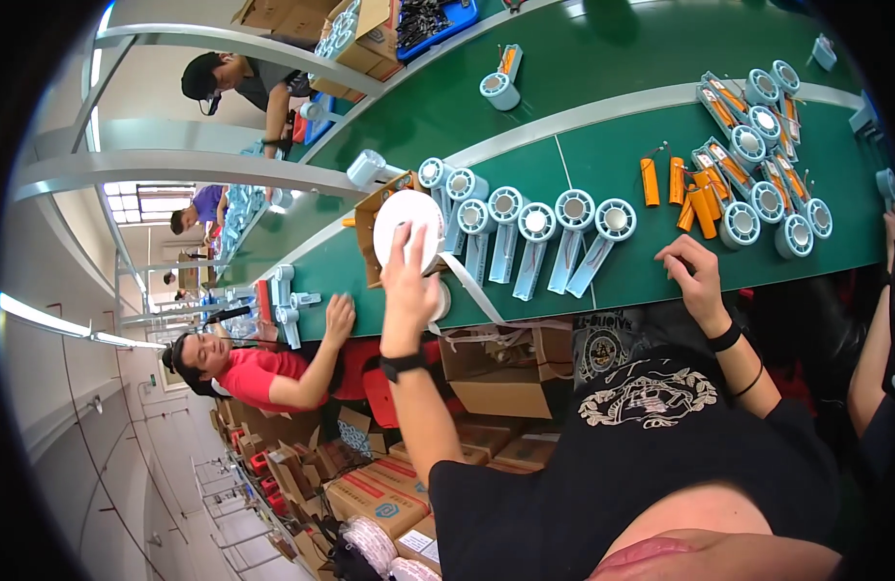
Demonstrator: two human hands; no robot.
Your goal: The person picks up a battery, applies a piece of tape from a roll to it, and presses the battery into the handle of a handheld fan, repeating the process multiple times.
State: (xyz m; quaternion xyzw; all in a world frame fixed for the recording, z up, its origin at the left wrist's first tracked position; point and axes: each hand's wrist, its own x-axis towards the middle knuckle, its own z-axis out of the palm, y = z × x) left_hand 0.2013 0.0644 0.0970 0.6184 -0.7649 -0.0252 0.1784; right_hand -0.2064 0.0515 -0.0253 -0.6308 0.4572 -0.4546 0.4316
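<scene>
My left hand (409,286) reaches over a white round roll (411,218) at the edge of a small cardboard box (370,218). Its fingers are stretched and spread on the roll's flat face. A white strip (471,289) runs beside it toward the table's near edge. Just right of that hand stands a row of light-blue handheld fan bodies (536,223), round heads up, handles pointing toward me. Near the table's front edge hovers my right hand (697,281), fingers loosely bent and apart, nothing visible in them. Beyond it lie several orange wrapped battery cells (697,205) with wires.
More fan units (747,145) with orange cells in their handles crowd the right. One fan (500,90) lies on the far green surface past a pale rail (602,116). A person in red (263,378) sits at left. Cardboard boxes (379,494) are stacked below.
</scene>
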